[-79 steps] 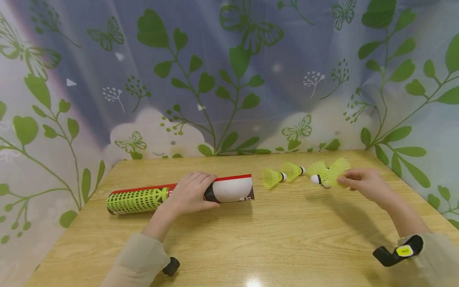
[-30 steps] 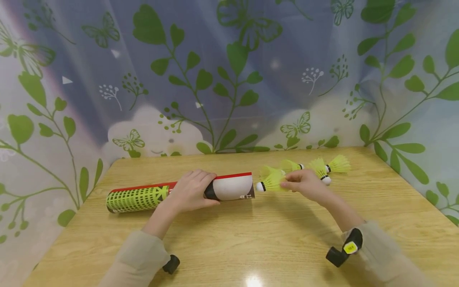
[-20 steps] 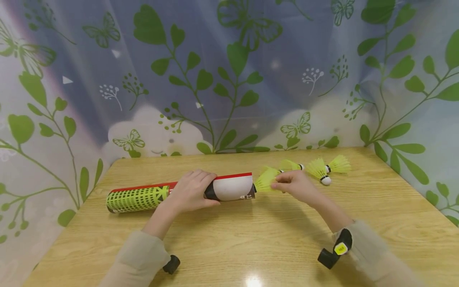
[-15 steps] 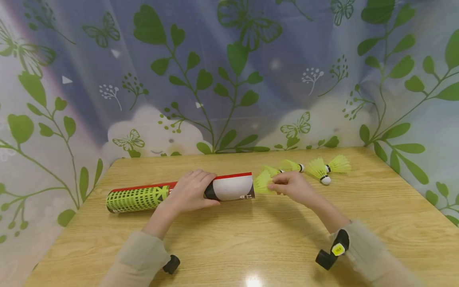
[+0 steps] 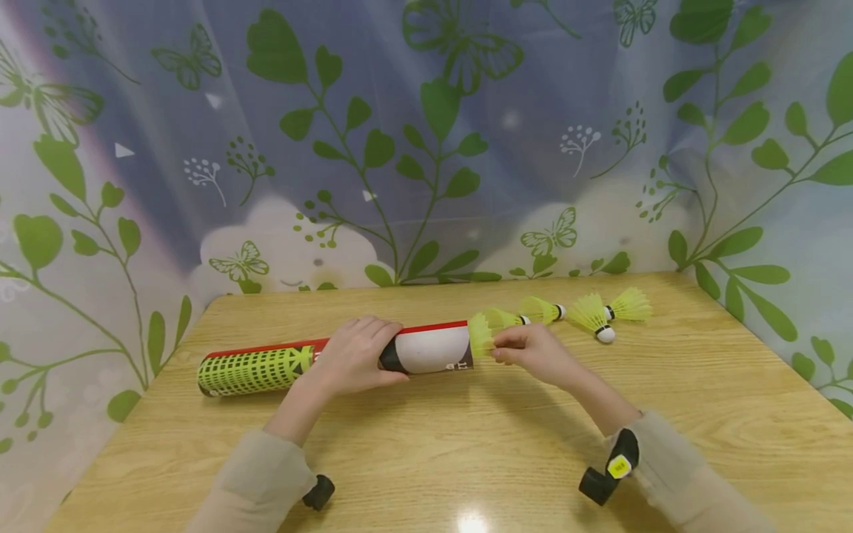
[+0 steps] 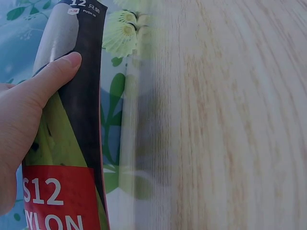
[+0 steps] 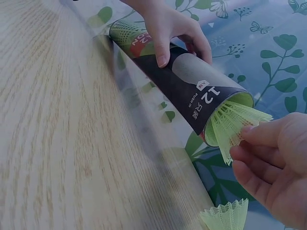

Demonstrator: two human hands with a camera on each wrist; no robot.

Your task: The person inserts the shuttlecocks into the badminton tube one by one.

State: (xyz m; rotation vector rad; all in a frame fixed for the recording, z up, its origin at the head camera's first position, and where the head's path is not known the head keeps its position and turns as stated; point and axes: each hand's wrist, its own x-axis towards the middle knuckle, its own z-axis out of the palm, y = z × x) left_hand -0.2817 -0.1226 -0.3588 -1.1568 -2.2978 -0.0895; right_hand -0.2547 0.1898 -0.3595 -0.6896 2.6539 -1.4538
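While left hand (image 5: 356, 357) grips tube (image 5: 433, 349), right hand (image 5: 538, 357) pinches shuttlecock (image 7: 234, 123), its cork hidden, probably inside tube.

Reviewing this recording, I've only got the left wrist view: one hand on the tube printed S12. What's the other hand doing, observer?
Observer: The right hand pinches a yellow shuttlecock by its skirt.
Operator: Is that shuttlecock inside the tube or outside it?
Observer: Partly in. Its skirt sticks out of the open end of the tube, and its cork is out of sight.
Operator: I can see a couple more shuttlecocks. How many lie loose in all?
Observer: The head view shows four loose shuttlecocks on the table.
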